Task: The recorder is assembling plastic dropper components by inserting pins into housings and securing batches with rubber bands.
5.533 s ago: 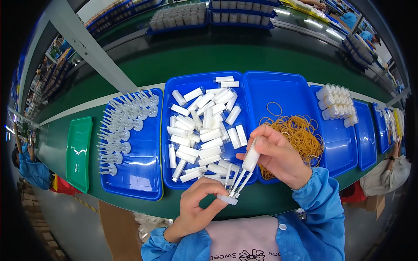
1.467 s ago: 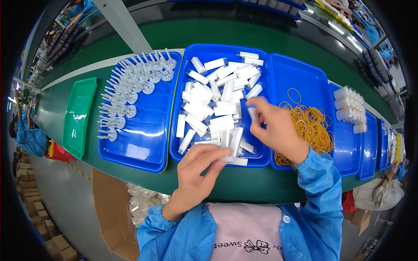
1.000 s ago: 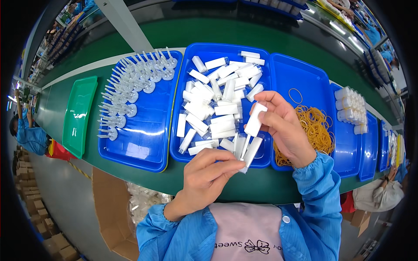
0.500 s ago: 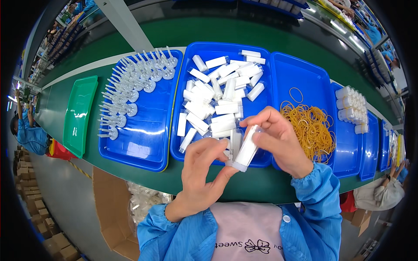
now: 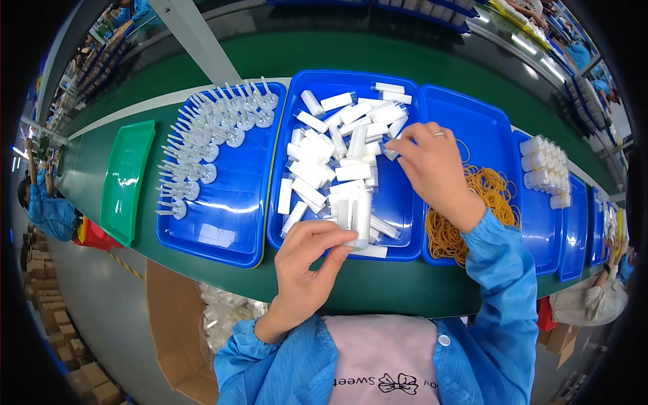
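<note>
Between the thumb and fingers of my left hand [image 5: 310,260], a small group of white tubes with clear ends [image 5: 362,219] stands upright over the near side of the middle blue tray [image 5: 403,233]; how many is hard to tell. My right hand [image 5: 435,165] reaches over the right side of this tray. Its thumb and fingers close at the end of another white tube [image 5: 391,153], partly hidden by the fingertips. Many similar tubes [image 5: 314,145] lie loosely piled in the tray.
A left blue tray [image 5: 223,233] holds rows of clear stemmed plastic parts [image 5: 202,145]. To the right, yellow rubber bands [image 5: 482,202] fill part of another blue tray [image 5: 462,111]. Banded white bundles [image 5: 545,165] stand beyond. A green tray [image 5: 127,182] lies far left, with an open cardboard box [image 5: 172,324] below.
My right hand has left the tubes in my left hand and moved up and away to the pile. The tubes in my left hand have turned from tilted to more upright.
</note>
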The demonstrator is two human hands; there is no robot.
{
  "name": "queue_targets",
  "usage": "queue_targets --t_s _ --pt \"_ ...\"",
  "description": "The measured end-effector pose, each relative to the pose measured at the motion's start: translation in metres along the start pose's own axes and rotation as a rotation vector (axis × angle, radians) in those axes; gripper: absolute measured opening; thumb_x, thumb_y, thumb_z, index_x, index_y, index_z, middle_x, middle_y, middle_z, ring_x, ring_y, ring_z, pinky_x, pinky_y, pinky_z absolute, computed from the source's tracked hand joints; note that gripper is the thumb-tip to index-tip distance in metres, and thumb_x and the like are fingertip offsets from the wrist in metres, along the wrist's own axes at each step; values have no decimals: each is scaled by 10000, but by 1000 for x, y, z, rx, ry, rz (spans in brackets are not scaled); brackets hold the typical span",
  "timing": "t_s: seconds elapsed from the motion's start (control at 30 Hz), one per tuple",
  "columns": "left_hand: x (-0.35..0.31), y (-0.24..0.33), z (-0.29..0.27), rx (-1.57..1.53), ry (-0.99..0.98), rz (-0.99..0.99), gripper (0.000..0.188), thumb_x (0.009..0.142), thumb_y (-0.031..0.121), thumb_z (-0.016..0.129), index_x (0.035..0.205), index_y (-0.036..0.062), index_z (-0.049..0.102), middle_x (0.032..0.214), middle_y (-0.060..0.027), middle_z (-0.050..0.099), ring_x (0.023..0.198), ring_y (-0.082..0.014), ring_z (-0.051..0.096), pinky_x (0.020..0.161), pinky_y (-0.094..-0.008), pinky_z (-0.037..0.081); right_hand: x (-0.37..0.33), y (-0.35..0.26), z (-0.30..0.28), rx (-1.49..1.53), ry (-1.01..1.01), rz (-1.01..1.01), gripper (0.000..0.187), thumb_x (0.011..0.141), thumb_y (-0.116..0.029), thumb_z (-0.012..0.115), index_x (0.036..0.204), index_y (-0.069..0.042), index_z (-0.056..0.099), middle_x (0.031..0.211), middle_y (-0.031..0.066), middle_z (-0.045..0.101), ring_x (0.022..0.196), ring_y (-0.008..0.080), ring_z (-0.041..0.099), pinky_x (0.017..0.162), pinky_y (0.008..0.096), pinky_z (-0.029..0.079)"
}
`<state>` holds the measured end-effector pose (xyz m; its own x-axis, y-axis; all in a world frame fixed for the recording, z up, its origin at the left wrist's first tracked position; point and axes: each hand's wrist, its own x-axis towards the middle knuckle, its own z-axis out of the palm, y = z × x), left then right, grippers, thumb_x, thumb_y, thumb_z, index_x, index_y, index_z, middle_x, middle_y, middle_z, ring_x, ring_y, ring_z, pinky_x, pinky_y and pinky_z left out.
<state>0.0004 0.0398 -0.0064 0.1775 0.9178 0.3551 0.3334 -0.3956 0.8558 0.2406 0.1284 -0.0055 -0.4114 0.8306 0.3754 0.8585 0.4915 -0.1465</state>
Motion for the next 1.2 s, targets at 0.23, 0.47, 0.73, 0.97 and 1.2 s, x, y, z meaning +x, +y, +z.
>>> queue_targets --t_s 0.23,0.47,0.73,0.97,1.2 --pt "-2 -1 -3 80 -14 89 219 732 -32 730 937 47 736 879 -65 640 811 -198 592 686 -286 470 1 12 20 -191 45 -135 238 826 -69 568 1049 -84 652 1083 113 617 985 276 588 882 399 441" --pt "-3 1 -4 69 -93 293 291 666 -41 715 929 81 742 881 -41 636 808 -225 572 712 -332 466 -5 -4 -58 1123 -383 467 147 941 -98 564 1068 -47 619 961 7 622 845 98 596 730 238 469" --pt "4 6 5 31 -170 470 315 630 30 696 934 105 729 895 -8 638 781 -226 554 729 -350 467 -23 -1 -70 1296 -497 379 143 909 -123 640 974 -5 688 916 30 668 874 92 600 771 238 468" --pt "3 4 7 93 -244 515 312 618 65 733 916 154 756 894 21 644 817 -194 554 765 -357 497 -21 -3 -64 1204 -577 275 123 873 -124 680 933 -22 712 908 58 666 876 141 600 785 282 455" --pt "11 6 3 127 -316 632 277 635 100 715 913 100 712 917 -5 612 797 -189 565 721 -335 488 -11 -4 -66 1105 -733 312 140 825 -156 740 879 -34 699 892 41 674 859 134 602 763 263 448"
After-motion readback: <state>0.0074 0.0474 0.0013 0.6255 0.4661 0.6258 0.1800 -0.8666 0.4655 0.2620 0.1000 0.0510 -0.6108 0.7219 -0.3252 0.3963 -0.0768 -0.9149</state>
